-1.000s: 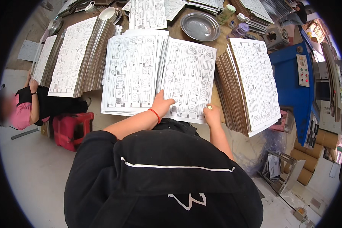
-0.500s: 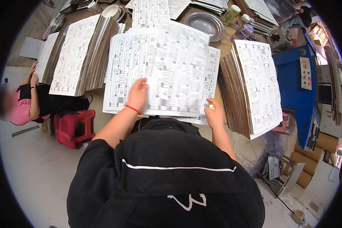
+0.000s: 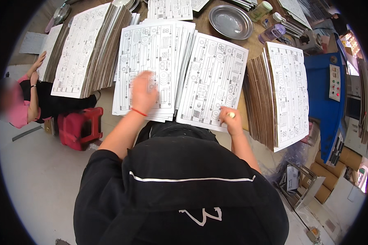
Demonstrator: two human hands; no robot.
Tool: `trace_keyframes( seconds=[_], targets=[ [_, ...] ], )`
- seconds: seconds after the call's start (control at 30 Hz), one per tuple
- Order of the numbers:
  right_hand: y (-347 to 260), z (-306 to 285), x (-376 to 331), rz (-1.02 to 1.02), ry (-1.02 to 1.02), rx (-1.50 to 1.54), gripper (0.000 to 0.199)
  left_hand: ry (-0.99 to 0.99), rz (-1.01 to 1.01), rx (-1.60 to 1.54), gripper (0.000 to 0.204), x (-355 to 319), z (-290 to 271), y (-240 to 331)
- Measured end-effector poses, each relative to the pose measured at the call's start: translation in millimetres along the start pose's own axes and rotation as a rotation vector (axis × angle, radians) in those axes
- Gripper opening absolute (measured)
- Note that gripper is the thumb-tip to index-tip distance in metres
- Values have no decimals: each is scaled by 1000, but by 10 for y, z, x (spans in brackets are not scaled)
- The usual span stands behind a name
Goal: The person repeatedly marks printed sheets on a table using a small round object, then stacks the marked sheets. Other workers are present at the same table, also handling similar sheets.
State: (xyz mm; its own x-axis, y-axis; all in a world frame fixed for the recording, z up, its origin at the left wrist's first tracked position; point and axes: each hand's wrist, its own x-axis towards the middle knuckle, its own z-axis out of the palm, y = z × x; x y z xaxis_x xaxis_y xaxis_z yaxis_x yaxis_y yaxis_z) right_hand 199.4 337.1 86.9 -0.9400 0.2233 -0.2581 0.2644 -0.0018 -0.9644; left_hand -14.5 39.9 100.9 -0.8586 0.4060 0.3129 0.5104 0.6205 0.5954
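Two groups of white printed sheets with line drawings of parts lie side by side before me. My left hand, with a red band at its wrist, is over the left stack of sheets; its fingers are smeared by motion. At the lower right corner of the right printed sheet is my right hand, its fingers curled in. A small pale yellow thing shows at its thumb, too small to name. Several sheet edges fan out between the two groups.
Tall stacks of brown boards topped with printed sheets stand left and right. Beyond are a metal bowl and a purple-lidded bottle. A co-worker in pink sits left near a red stool; a blue machine stands right.
The blurred sheet that lay across the middle is down, and the right sheet now shows sharply, apart from the left stack. My left hand has moved slightly left and up, over the left stack.
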Motion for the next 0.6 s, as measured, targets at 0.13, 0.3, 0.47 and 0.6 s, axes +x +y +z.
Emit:
trace_keyframes(
  seconds=[0.13,0.3,0.47,0.6],
  targets=[
    [-192,-32,650,-321,73,459,13,-649,441,-97,73,-193,581,871],
    [-118,-83,1463,-327,297,717,19,-947,563,110,101,-392,829,1005],
    [-75,-64,1681,-377,348,645,21,-923,572,113,99,-416,889,963],
    [-61,27,1629,-414,249,425,16,-911,558,120,97,-432,915,959]
  ],
)
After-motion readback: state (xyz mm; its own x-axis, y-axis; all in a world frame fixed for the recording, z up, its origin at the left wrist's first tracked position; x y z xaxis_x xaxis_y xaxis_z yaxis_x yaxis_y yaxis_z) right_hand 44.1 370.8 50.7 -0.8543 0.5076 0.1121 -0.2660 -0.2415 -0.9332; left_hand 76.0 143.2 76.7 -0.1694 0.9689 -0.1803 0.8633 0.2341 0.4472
